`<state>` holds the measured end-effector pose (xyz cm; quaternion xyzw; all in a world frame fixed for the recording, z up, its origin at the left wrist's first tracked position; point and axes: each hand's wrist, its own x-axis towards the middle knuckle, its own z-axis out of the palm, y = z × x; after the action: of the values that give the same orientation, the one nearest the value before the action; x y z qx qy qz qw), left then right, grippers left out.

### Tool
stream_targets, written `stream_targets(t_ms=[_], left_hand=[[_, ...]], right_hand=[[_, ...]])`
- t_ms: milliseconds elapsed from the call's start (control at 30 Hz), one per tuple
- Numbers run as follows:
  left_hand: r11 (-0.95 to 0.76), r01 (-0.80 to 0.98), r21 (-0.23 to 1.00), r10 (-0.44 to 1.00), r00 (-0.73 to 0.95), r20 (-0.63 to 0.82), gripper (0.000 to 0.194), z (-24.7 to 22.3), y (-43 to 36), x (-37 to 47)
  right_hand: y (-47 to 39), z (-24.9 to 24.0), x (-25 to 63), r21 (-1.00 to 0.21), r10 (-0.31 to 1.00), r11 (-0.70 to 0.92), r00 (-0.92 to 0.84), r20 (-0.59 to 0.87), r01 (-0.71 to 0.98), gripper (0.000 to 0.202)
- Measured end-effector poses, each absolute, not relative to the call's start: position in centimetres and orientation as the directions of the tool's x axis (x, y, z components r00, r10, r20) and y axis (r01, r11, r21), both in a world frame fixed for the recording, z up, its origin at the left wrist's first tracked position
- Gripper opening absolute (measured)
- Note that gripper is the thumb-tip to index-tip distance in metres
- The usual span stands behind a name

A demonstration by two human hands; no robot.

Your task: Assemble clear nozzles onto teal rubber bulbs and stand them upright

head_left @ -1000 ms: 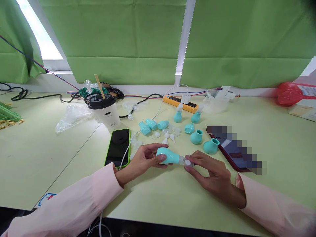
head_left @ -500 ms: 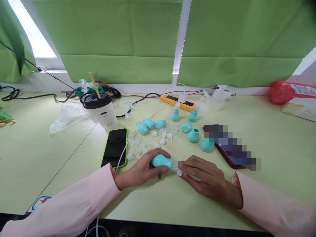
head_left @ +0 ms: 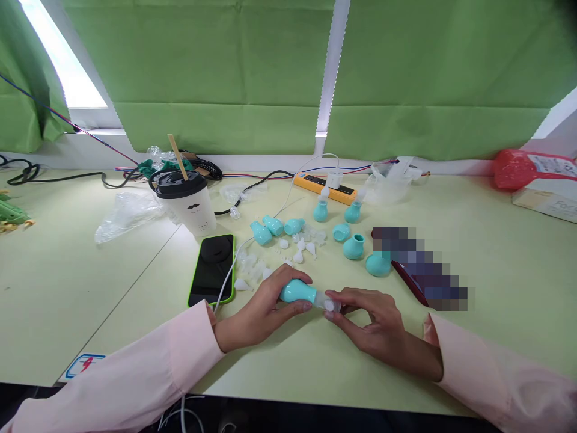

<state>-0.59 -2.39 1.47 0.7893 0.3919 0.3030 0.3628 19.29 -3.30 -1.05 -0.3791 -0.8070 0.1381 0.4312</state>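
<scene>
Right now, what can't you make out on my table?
All in the head view:
Bulb: base hidden by the left hand.
Clear piece: partly covered by the right hand.
Cup: contents hidden by its lid.
Red phone: screen mostly pixelated.
Green object: cut by left edge.

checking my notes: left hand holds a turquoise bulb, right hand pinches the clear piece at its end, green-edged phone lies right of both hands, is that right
The side is wrong: the head view shows the green-edged phone lying left, not right, of the left hand, which holds a turquoise bulb, and the right hand, which pinches the clear piece at its end.
</scene>
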Motion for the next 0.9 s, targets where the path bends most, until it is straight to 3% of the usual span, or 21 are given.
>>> stream_targets(t_ms=[233,433,600,767,900], left_hand=[[-0.490,0.424,0.761,0.816,0.531,0.229,0.019,1.4,-2.4,-0.4],[-0.516,0.453,0.727,0.801,0.557,0.221,0.018,1.4,-2.4,-0.4],[-0.522,0.442,0.729,0.807,0.533,0.255,0.026,1.3,-2.1,-0.3],[-0.559,0.463,0.688,0.804,0.507,0.312,0.025,1.1,-2.3,-0.2],[-0.512,0.501,0.698,0.849,0.419,0.322,0.022,0.9,-2.8,-0.3]], right_hand=[[-3.3,-0.7,18.8,-0.925,0.950,0.253,-0.255,0.182,0.282,0.020],[-3.1,0.2,18.5,-0.990,0.946,-0.076,-0.304,-0.110,0.121,0.029],[-2.8,0.0,18.4,-0.994,0.960,-0.043,-0.270,-0.069,0.099,0.029],[-2.5,-0.6,18.8,-0.960,0.957,0.184,-0.260,0.127,0.210,0.022],[-1.8,-0.3,19.5,-0.930,0.913,0.324,-0.313,0.260,0.173,0.024]])
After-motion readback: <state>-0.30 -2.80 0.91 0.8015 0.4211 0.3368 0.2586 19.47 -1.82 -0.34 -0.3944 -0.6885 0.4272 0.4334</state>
